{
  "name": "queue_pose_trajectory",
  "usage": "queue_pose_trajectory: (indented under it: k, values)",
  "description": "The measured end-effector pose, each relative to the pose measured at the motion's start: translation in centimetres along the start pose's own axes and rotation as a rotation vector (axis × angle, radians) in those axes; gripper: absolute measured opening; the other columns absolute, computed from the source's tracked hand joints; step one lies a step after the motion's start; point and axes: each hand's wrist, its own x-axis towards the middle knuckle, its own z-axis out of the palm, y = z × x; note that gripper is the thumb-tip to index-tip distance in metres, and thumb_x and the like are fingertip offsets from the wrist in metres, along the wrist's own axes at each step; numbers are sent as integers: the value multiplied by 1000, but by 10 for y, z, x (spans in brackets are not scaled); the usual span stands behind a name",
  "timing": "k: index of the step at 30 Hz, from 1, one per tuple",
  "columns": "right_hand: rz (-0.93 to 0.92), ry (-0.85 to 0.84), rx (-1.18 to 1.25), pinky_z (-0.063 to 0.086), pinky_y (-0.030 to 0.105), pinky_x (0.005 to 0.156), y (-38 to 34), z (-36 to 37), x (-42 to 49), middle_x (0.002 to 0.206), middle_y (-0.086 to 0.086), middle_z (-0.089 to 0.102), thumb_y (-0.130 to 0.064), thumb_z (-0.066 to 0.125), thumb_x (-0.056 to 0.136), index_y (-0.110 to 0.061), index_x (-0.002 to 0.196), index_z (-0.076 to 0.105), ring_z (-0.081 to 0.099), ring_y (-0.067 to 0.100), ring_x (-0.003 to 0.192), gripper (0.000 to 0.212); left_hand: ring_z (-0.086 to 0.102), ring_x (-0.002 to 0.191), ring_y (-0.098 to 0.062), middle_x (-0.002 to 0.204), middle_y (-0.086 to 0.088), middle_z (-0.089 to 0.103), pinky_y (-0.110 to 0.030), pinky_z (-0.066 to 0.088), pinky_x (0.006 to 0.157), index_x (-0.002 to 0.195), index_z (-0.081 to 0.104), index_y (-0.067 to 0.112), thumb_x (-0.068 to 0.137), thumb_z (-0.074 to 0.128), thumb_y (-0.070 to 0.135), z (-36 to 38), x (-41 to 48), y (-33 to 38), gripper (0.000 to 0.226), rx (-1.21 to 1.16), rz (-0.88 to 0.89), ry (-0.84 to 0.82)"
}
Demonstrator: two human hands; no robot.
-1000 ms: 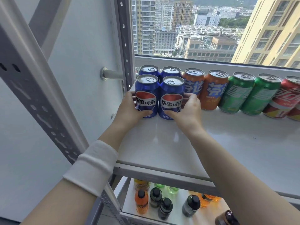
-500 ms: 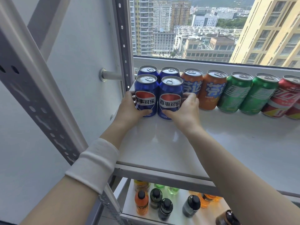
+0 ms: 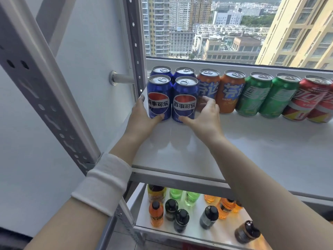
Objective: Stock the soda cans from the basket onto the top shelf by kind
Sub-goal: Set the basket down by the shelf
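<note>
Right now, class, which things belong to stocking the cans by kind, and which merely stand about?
Job: blue cans, orange cans, green cans, red cans, top shelf, left hand, right hand.
Standing about: bottles, lower shelf, wall rod.

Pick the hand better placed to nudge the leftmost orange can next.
Right, probably. The right hand holds the front right blue can, its fingers beside the leftmost orange can. The left hand holds the front left blue can, with both blue cans between it and the orange one.
</note>
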Motion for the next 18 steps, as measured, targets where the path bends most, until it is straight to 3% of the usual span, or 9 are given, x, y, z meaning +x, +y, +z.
queue_pose_trajectory:
  k: [3, 7, 12, 18]
  values:
    - [-39, -8, -45, 30, 25, 104, 3, -13, -17, 135, 12, 37, -26, 78, 71, -6, 137, 30, 37, 21, 127, 84, 28, 139, -20, 153, -4, 26, -33, 29, 110, 146, 19, 13, 84, 66, 25, 0, -18, 5, 79, 60, -5, 62]
    - [-98, -25, -105, 28, 26, 106, 11, -36, -45, 136, 13, 36, -30, 73, 77, -4, 138, 31, 36, 23, 128, 78, 34, 134, -18, 147, -4, 35, -22, 29, 102, 143, 28, 13, 86, 63, 23, 8, -56, 20, 68, 120, 77, 124]
    - [-193, -23, -202, 25, 24, 105, 24, -82, -91, 137, 14, 37, -32, 68, 82, -3, 137, 34, 35, 25, 130, 71, 34, 134, -20, 145, -7, 38, -23, 25, 106, 141, 31, 9, 87, 60, 20, 28, -113, 46, 62, 219, 194, 168]
    - [-320, -3, -308, 29, 35, 110, 61, -154, -162, 133, 20, 44, -28, 66, 84, 4, 134, 39, 39, 32, 129, 64, 31, 136, -23, 146, -10, 37, -27, 21, 110, 140, 35, 7, 89, 59, 19, 69, -202, 81, 58, 314, 269, 133]
